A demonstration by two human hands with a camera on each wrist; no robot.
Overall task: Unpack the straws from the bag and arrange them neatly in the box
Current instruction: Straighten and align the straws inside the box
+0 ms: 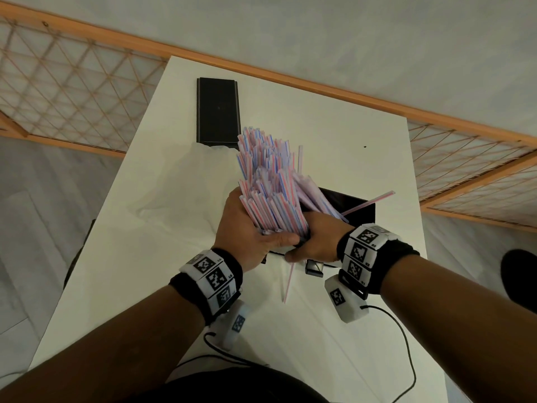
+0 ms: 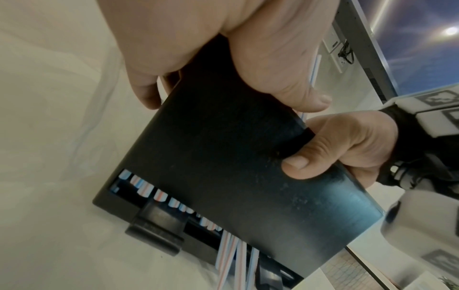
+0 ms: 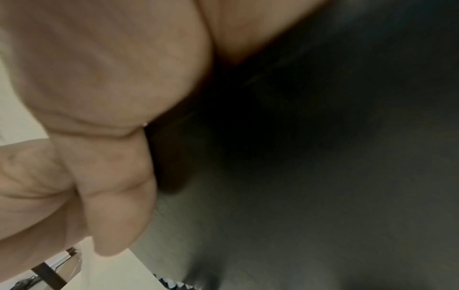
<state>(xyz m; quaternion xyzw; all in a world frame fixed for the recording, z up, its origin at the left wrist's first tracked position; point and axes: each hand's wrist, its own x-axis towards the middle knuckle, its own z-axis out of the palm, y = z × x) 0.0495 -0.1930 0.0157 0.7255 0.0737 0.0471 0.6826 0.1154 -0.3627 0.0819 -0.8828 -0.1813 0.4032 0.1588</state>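
A thick bundle of red-and-blue striped straws [image 1: 270, 184] stands tilted away from me, its lower ends in the black box [image 1: 360, 210]. My left hand [image 1: 252, 231] curls round the base of the bundle at the box's near wall. My right hand [image 1: 316, 239] grips that wall, and in the left wrist view its thumb presses the box's outer face [image 2: 223, 157]. Straw ends [image 2: 146, 190] show through a slot low in the box. One straw [image 1: 369, 202] juts out to the right and another [image 1: 287, 282] pokes out toward me. The clear bag [image 1: 180, 184] lies crumpled to the left. The right wrist view shows only fingers [image 3: 111, 98] against the dark box [image 3: 323, 176].
A flat black lid [image 1: 218, 112] lies at the far end of the white table [image 1: 334, 135]. Black cables [image 1: 406, 344] trail over the table's near end. A dark shoe [image 1: 520, 274] is on the floor to the right, and wooden lattice panels [image 1: 66, 91] flank the table.
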